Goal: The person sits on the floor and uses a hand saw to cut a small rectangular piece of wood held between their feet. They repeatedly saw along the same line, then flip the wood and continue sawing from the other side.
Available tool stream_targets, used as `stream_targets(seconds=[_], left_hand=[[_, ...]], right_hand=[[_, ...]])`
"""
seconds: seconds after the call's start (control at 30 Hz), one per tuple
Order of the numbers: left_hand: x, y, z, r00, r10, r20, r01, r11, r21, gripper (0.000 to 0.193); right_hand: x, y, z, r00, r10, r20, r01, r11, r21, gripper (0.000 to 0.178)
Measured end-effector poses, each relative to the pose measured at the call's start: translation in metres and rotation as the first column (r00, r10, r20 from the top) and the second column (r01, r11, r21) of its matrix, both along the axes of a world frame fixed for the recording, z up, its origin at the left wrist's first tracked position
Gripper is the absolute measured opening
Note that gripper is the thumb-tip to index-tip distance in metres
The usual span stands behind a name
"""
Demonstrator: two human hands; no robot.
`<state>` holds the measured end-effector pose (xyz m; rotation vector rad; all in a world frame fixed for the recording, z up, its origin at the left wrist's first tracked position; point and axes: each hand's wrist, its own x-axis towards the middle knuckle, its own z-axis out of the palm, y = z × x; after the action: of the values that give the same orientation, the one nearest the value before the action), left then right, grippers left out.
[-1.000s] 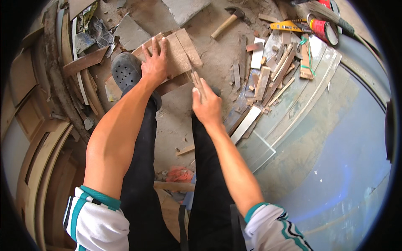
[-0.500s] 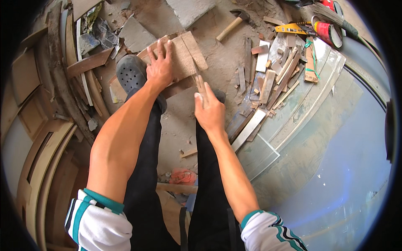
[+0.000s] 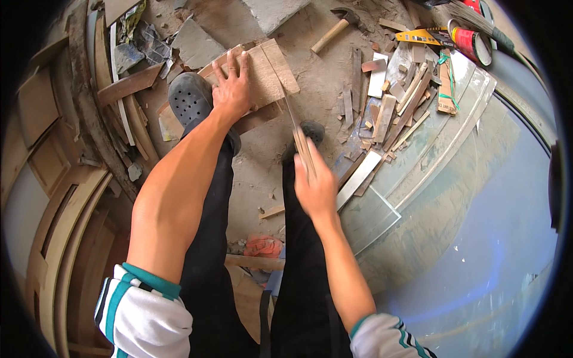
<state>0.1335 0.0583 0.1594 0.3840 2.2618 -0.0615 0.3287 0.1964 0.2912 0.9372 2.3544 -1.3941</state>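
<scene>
My left hand [image 3: 231, 89] lies flat with spread fingers on a pale wooden board [image 3: 261, 74], pressing it from above. The board rests on other pieces of wood, next to my left foot in a grey clog [image 3: 188, 96]. In my closed right hand [image 3: 316, 190] is the wooden handle of a handsaw [image 3: 291, 112], a little smeared by motion. Its narrow blade reaches up to the board's near edge, at the lower end of a dark line that crosses the board. How deep the blade sits in the wood cannot be made out.
A hammer [image 3: 330, 36] lies on the dusty ground beyond the board. To the right are wood offcuts [image 3: 385, 116], a glass sheet [image 3: 441, 161], a red can [image 3: 468, 42] and a brush [image 3: 477, 22]. Planks [image 3: 65, 221] and broken slabs [image 3: 196, 45] lie on the left.
My right hand has drawn the handsaw back toward me and slightly right, so more of the blade shows. The left hand stays pressed on the board.
</scene>
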Motion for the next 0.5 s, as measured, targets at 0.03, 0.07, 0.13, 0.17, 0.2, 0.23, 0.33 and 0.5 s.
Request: stream_targets(seconds=[0.03, 0.07, 0.13, 0.17, 0.2, 0.23, 0.33, 0.5], left_hand=[[-0.003, -0.003, 0.000, 1.000, -0.016, -0.023, 0.016, 0.999, -0.028, 0.139], [-0.004, -0.001, 0.001, 1.000, -0.015, -0.016, 0.015, 1.000, -0.023, 0.139], [-0.005, -0.001, 0.003, 1.000, -0.016, -0.013, 0.016, 1.000, -0.022, 0.139], [-0.004, -0.003, 0.001, 1.000, 0.006, -0.014, -0.006, 1.000, -0.013, 0.139], [-0.004, -0.002, -0.001, 1.000, 0.024, -0.010, -0.024, 1.000, 0.000, 0.138], [-0.002, 0.002, -0.002, 0.999, 0.030, -0.014, -0.030, 1.000, 0.007, 0.138], [-0.002, 0.013, 0.001, 1.000, 0.016, 0.027, -0.017, 0.999, 0.038, 0.137], [-0.003, -0.001, 0.002, 0.999, 0.042, 0.005, -0.041, 0.999, -0.006, 0.136]], right_hand=[[0.016, 0.004, 0.034, 1.000, 0.023, -0.009, -0.023, 0.999, -0.049, 0.046], [0.040, 0.006, 0.058, 0.997, 0.042, -0.072, -0.044, 0.999, -0.021, 0.047], [0.058, 0.011, 0.075, 0.997, 0.054, -0.059, -0.055, 0.998, -0.014, 0.047], [0.056, 0.011, 0.065, 0.993, 0.060, -0.100, -0.060, 0.998, -0.004, 0.047], [0.037, 0.010, 0.043, 0.996, 0.047, -0.071, -0.049, 0.998, -0.031, 0.046], [0.011, 0.010, 0.009, 0.999, 0.022, -0.050, -0.025, 0.998, -0.064, 0.045], [-0.031, 0.007, -0.049, 0.999, -0.034, -0.033, 0.035, 0.999, 0.007, 0.045], [0.051, 0.007, 0.055, 0.987, 0.034, -0.159, -0.032, 0.999, 0.018, 0.046]])
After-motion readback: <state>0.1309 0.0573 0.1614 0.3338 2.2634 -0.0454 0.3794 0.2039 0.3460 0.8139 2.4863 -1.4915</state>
